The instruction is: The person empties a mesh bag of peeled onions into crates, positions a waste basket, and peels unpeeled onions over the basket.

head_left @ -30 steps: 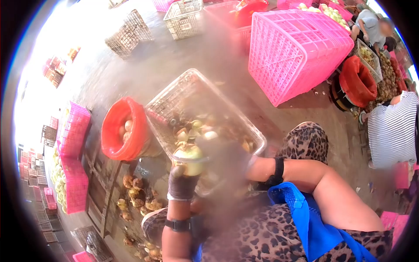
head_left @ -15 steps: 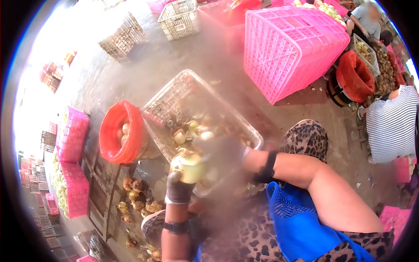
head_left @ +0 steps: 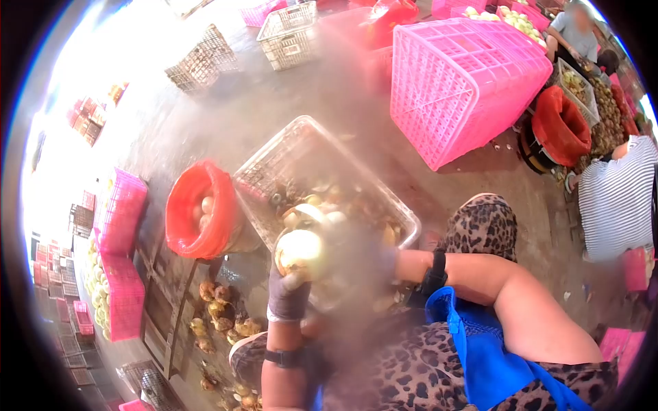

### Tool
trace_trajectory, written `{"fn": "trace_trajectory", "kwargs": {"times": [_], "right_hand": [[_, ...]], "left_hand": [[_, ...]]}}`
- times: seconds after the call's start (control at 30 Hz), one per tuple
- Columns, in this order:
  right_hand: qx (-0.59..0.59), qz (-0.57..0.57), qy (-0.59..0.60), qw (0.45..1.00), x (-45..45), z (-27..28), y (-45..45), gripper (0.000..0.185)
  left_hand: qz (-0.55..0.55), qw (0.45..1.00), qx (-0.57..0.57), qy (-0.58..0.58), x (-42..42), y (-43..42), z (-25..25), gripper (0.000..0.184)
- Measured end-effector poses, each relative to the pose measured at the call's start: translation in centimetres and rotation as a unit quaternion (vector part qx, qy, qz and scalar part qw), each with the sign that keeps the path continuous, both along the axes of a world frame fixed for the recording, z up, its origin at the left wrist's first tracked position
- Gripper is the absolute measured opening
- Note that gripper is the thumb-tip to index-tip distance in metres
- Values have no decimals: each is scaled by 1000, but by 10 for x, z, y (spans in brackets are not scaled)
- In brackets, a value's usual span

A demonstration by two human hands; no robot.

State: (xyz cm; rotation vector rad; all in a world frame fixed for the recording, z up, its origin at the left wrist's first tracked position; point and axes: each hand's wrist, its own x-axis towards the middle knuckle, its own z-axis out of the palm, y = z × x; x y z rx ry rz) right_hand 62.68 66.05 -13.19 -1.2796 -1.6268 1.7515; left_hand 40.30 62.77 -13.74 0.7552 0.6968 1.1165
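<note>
My left hand (head_left: pixel 288 291), in a grey glove, is wrapped round a pale peeled onion (head_left: pixel 299 250) above the near side of a crate. My right hand (head_left: pixel 370 257) is beside the onion, its fingers lost in a blurred smear across the view. Beneath both hands stands the dirty white crate (head_left: pixel 336 140), with onions and skins inside. To its left is a red-lined bucket (head_left: pixel 179 212) with a few peeled onions in it. Unpeeled onions (head_left: pixel 223 312) lie on the ground left of my left wrist.
A large stack of pink crates (head_left: pixel 466 82) stands ahead on the right. Pink crates (head_left: pixel 123 294) with peeled onions are at the left. A person in stripes (head_left: pixel 617 198) and another person (head_left: pixel 576 38) are at the right, near a red-lined bucket (head_left: pixel 562 127). Grey crates (head_left: pixel 288 41) stand farther off.
The onion in my left hand has turned and now shows a bright, pale face. Loose skin no longer covers its top. The whole view has shifted slightly.
</note>
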Motion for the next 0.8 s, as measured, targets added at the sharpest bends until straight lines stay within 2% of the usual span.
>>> {"fn": "trace_trajectory", "kwargs": {"times": [0.03,0.07,0.13,0.27,0.3,0.33,0.37,0.47,0.57,0.63,0.7,0.73,0.8], "right_hand": [[-82,-43,55,994,-6,19,-13,47],[-162,-84,109,977,-11,26,-19,48],[20,-77,153,985,-21,-21,-12,50],[262,-57,61,961,-22,-43,-8,50],[287,-58,44,955,-24,-54,-8,49],[312,-61,27,948,-25,-64,-9,49],[296,-65,39,952,-29,-97,-7,49],[304,-9,-24,952,-26,-113,-5,53],[284,39,-114,951,-16,-74,-12,55],[285,66,-181,939,-9,-44,-18,54],[318,96,-260,907,3,-28,-21,53],[433,82,-183,879,7,-32,-19,55],[332,120,-253,901,6,-17,-19,59]], "left_hand": [[-15,999,19,35,1,3,-3,103],[27,996,57,67,10,4,8,107],[72,980,95,157,14,4,9,106],[86,962,70,248,6,-1,-1,102],[84,959,62,263,6,-1,-2,102],[95,959,73,258,9,0,-1,82],[98,965,64,233,9,0,-2,84],[107,977,55,176,11,2,0,89],[73,987,59,133,10,5,1,87],[77,997,20,23,3,7,-14,84],[95,993,-16,-64,-6,10,-20,81],[111,988,-34,-98,-10,10,-19,79],[101,984,-42,-142,-18,12,-13,76]]}}
